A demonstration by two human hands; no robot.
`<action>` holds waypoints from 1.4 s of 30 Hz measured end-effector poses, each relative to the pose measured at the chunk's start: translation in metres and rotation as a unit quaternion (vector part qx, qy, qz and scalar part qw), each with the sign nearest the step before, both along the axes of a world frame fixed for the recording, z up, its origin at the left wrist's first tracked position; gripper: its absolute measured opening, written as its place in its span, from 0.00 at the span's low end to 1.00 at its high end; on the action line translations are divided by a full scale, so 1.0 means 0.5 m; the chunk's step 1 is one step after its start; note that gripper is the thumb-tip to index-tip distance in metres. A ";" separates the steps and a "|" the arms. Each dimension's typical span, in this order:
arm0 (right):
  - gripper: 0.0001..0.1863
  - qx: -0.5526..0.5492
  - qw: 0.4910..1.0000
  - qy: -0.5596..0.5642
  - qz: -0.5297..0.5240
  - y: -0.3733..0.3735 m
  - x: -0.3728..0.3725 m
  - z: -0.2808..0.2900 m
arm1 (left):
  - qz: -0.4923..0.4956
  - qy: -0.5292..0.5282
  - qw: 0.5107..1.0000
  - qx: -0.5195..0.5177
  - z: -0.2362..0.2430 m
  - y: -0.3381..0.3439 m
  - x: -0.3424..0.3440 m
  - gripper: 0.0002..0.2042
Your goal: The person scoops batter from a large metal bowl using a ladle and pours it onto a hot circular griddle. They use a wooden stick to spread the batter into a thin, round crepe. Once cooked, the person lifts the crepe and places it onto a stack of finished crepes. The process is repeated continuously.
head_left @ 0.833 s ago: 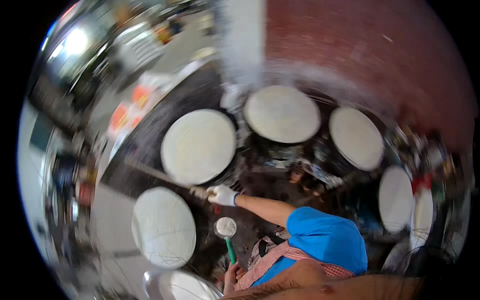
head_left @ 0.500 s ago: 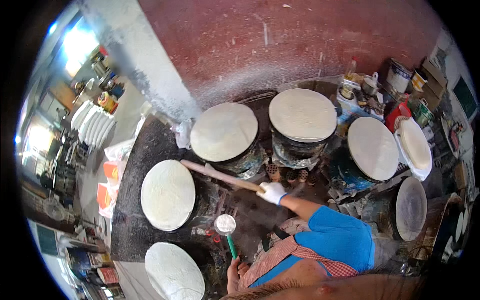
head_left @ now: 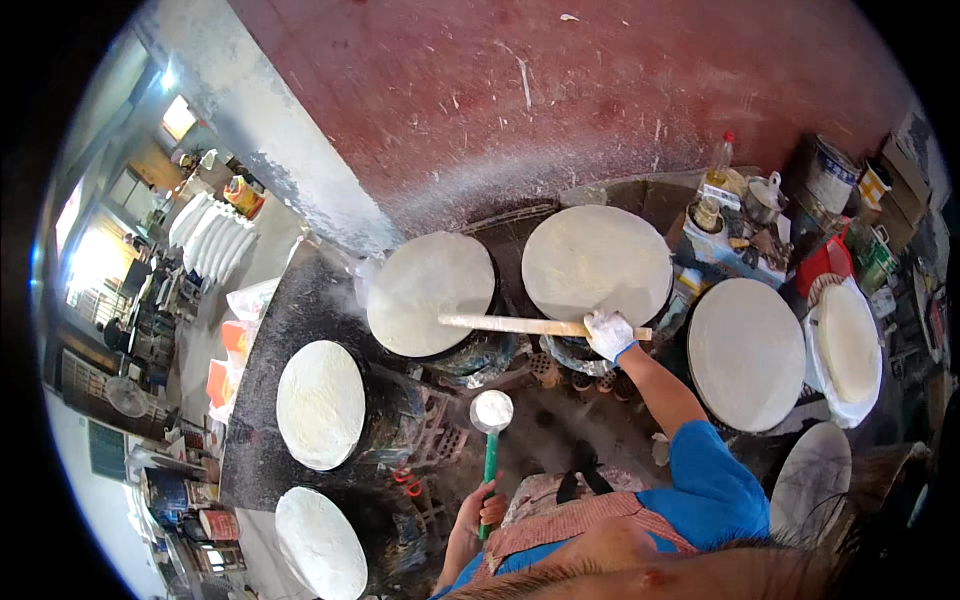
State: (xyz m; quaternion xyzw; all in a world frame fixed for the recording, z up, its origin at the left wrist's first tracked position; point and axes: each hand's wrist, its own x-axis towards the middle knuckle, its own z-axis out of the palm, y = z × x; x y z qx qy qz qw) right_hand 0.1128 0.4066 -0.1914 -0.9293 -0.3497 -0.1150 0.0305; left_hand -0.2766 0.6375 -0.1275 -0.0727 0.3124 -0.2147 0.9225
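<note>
Overhead, round white batter-covered griddles ring the central griddle point(head_left: 430, 292). Right of it, beyond two more rounds, stand a grey pail point(head_left: 830, 172) and red tub point(head_left: 822, 268), contents hidden. Orange packages point(head_left: 228, 358) lie left. Gloved right hand point(head_left: 608, 334), fingers closed, grips a wooden stick point(head_left: 510, 324) across it. Left hand point(head_left: 482, 507) clasps a green-handled ladle point(head_left: 492, 412) of white batter below.

Daylit, left-side window glare, fisheye-bent edges (black rim)

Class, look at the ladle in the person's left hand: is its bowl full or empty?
Full: the ladle bowl shows white batter up to its rim, held level by the left hand.
</note>
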 end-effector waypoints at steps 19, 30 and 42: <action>0.13 0.058 0.994 0.094 0.022 0.022 0.270 0.225 | -0.092 0.017 0.995 0.035 -0.044 0.105 0.087 0.12; 0.13 0.244 0.946 0.143 -0.158 -0.081 0.532 0.440 | -0.123 0.072 0.979 0.145 0.006 0.129 0.142 0.11; 0.08 0.703 0.612 -0.052 -0.358 -0.837 0.439 0.444 | -0.167 -0.006 0.970 0.176 -0.168 0.001 0.144 0.17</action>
